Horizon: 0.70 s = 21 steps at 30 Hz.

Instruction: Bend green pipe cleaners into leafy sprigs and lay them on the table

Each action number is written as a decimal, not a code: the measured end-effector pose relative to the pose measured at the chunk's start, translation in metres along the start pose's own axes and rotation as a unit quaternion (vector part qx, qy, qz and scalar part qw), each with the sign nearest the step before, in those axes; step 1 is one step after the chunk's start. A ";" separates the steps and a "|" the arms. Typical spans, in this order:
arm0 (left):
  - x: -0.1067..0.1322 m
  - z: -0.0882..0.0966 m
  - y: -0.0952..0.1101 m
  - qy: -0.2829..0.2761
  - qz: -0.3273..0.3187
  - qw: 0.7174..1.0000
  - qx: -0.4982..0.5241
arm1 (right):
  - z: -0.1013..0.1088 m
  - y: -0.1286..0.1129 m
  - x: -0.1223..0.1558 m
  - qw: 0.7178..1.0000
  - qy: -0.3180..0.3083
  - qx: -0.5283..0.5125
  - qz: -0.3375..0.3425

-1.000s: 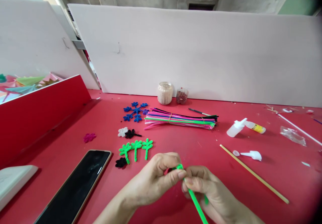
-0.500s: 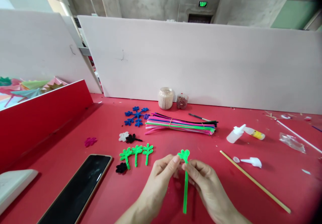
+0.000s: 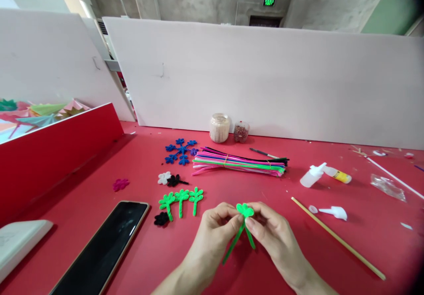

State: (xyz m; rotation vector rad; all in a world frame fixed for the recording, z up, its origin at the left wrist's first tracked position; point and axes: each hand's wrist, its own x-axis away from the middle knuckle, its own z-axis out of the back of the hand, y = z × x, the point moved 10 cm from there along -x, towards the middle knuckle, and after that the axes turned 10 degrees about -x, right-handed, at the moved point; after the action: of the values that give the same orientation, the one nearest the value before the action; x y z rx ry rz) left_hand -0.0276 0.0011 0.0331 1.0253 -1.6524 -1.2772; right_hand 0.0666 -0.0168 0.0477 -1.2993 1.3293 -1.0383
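A green pipe cleaner [image 3: 245,211], bent into small loops at its top, is pinched between my two hands above the red table. Its two loose ends spread apart below the fingers. My left hand [image 3: 217,231] grips it from the left, thumb against the base of the loops. My right hand [image 3: 273,231] holds it from the other side, also with thumb and fingers closed. Left of my hands lie several finished green leaf sprigs [image 3: 181,202] with twisted stems. Beside them are a black flower [image 3: 161,218], a white flower [image 3: 164,178] and a black stemmed flower [image 3: 173,180].
A banded bundle of pipe cleaners [image 3: 240,162] lies beyond my hands, with a blue snowflake shape [image 3: 182,150] beside it. A phone [image 3: 102,246] is at left. To the right are a wooden stick [image 3: 338,237], a glue bottle [image 3: 312,175] and a white nozzle cap [image 3: 336,212]. Jars [image 3: 219,129] stand behind.
The green pipe cleaner's ends, close together before, now splay apart. My right hand has moved up beside the loops, and the view has shifted slightly.
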 end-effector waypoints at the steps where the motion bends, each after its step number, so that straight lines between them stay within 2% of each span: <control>1: 0.000 -0.002 -0.001 -0.005 0.006 1.000 0.004 | 0.003 0.000 -0.001 1.000 0.011 0.005 0.004; 3: 0.001 -0.005 -0.003 -0.009 0.017 1.000 0.001 | 0.008 0.005 -0.002 0.999 0.037 -0.027 -0.006; 7: 0.002 -0.011 -0.015 -0.029 0.066 0.997 -0.037 | 0.013 0.024 0.000 0.984 0.070 -0.147 -0.069; 12: 0.003 -0.013 -0.020 -0.043 0.069 0.994 -0.075 | 0.009 0.026 0.001 0.976 0.064 -0.191 -0.086; 14: 0.005 -0.015 -0.022 -0.055 0.075 0.995 -0.047 | 0.005 0.027 0.002 0.967 0.056 -0.227 -0.103; 18: 0.010 -0.025 -0.022 -0.098 0.092 0.988 0.072 | -0.003 0.031 0.007 0.942 0.032 -0.303 -0.138; 21: 0.011 -0.029 -0.022 -0.111 0.099 0.983 0.105 | -0.004 0.032 0.008 0.943 0.028 -0.300 -0.144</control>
State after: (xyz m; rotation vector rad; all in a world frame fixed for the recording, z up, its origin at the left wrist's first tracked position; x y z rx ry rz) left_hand -0.0020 -0.0230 0.0178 0.8366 -2.0397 -1.1357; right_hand 0.0577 -0.0226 0.0164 -1.9774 1.6019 -0.8919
